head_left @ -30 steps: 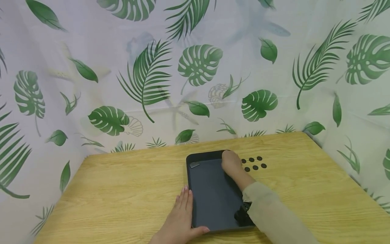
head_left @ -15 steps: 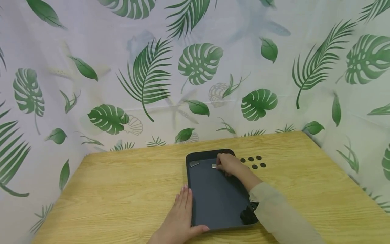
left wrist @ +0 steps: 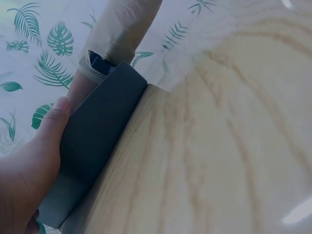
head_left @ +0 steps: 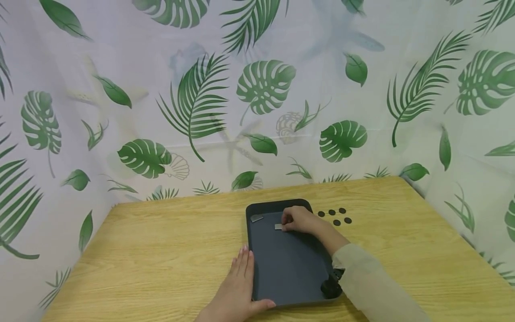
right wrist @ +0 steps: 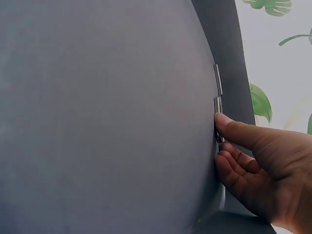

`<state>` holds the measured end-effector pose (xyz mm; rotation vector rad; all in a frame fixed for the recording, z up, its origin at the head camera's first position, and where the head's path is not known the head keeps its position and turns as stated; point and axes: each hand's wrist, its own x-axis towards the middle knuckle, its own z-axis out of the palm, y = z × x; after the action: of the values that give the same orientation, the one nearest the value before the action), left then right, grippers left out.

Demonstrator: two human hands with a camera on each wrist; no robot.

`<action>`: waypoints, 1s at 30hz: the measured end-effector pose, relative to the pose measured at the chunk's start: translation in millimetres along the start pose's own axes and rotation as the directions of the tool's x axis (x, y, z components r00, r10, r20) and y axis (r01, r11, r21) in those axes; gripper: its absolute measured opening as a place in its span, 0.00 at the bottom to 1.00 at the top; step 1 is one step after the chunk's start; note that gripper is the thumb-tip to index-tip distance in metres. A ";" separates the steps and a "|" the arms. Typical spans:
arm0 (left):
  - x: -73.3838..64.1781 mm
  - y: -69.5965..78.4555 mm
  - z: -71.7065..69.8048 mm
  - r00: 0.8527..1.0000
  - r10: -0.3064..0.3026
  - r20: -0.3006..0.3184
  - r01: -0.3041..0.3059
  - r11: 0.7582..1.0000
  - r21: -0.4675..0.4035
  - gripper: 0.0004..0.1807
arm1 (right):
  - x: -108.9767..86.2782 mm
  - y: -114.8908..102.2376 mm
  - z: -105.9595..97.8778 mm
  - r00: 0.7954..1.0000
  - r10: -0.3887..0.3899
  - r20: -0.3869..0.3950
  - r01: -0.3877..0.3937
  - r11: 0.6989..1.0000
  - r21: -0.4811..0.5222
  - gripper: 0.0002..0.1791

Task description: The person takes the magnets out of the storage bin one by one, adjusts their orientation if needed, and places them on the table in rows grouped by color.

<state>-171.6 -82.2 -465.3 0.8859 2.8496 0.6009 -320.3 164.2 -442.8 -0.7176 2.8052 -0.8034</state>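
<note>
A dark grey rectangular tray lies on the wooden table. My right hand reaches over its right side and pinches a small flat silver metal piece between thumb and fingertips, low over the tray floor. The right wrist view shows that piece edge-on, partly hidden by the thumb. A second silver piece sits in the tray's far left corner. Along the left side, my left hand rests with straight fingers against the wall, its thumb on the near edge; the left wrist view shows the thumb at the rim.
Several black discs lie on the table just right of the tray's far end. A leaf-print cloth hangs behind the table and at both sides. A dark wrist camera on my right wrist overlaps the tray's near right corner.
My right hand has moved left and slightly nearer from the tray's far right corner, bringing the silver piece into sight. The left hand stays in place.
</note>
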 end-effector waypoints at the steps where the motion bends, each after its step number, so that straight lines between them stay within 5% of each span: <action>1: -0.2 0.1 0.1 1.000 0.002 -0.002 -0.002 1.000 0.001 0.59 | 0.5 0.9 0.4 1.000 0.002 0.011 -0.002 1.000 0.011 0.07; 9: 0.1 -0.8 0.8 1.000 0.004 0.006 -0.004 1.000 0.004 0.59 | 2.7 3.1 1.5 0.994 0.044 0.102 -0.053 0.995 0.080 0.09; 24: -0.5 -0.9 -1.4 1.000 -0.012 0.020 0.013 1.000 -0.028 0.60 | 2.3 6.5 5.1 0.998 0.020 0.058 -0.028 0.989 0.148 0.06; 30: -0.7 -0.4 -1.1 1.000 -0.010 0.016 0.011 1.000 -0.025 0.59 | 0.1 6.9 3.6 0.996 0.074 0.057 -0.089 0.940 0.330 0.07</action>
<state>-171.4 -83.2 -464.4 0.8673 2.8244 0.6246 -322.3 167.6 -449.4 -0.5509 2.5453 -1.1898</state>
